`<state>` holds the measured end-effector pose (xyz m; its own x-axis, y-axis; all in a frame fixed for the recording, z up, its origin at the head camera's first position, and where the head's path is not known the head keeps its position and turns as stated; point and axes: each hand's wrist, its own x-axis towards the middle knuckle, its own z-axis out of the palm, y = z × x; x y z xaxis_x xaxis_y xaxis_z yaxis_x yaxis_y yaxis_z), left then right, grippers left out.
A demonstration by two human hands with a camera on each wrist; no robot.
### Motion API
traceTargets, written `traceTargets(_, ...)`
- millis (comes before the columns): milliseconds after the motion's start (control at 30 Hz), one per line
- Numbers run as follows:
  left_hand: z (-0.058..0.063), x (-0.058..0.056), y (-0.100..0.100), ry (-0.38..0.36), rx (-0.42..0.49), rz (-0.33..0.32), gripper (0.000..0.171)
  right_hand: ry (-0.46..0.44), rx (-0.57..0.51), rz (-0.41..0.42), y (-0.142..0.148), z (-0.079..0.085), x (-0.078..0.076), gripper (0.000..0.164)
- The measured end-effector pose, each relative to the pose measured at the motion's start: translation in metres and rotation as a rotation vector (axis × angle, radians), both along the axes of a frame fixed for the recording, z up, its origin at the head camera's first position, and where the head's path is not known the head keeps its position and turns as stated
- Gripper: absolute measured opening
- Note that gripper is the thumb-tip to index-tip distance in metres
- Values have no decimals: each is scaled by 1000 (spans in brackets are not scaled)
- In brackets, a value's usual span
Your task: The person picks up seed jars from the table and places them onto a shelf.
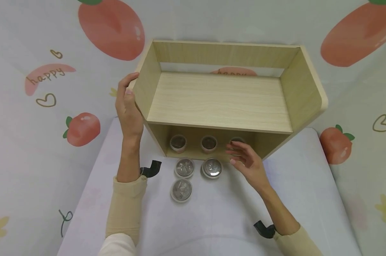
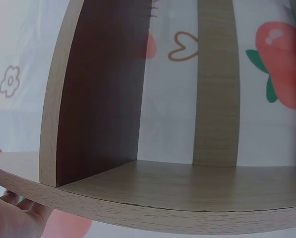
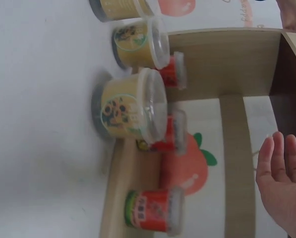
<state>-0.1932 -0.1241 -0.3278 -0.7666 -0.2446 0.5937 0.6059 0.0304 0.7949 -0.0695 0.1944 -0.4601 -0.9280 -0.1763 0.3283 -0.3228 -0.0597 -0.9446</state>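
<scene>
A light wooden two-tier shelf (image 1: 218, 101) stands on the table. My left hand (image 1: 130, 113) grips the edge of its left side panel; in the left wrist view part of that hand (image 2: 14, 218) is hidden behind the wood. Three small red cups with clear lids stand in a row in the lower compartment: a left cup (image 1: 178, 142), a middle cup (image 1: 209, 143) and a right cup (image 3: 152, 210). My right hand (image 1: 248, 165) is in front of the right cup, partly covering it in the head view. Its fingers are extended and hold nothing; the right wrist view shows them apart from the cup.
Three yellowish lidded cups stand on the white table before the shelf: one at back left (image 1: 184, 167), one at back right (image 1: 212, 168) and one nearer (image 1: 181, 190). A fruit-patterned cloth (image 1: 193, 21) hangs behind. Black wrist mounts (image 1: 152, 169) stick out from the forearms.
</scene>
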Motion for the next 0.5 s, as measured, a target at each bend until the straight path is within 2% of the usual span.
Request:
traceTargets(267,-3,1,-2,-16,-14,10,44,81,26,-25,14,19,7,53)
traceTargets(500,-7,0,-6,-13,-41,-8,44,174,-24,14,22,32,10,55)
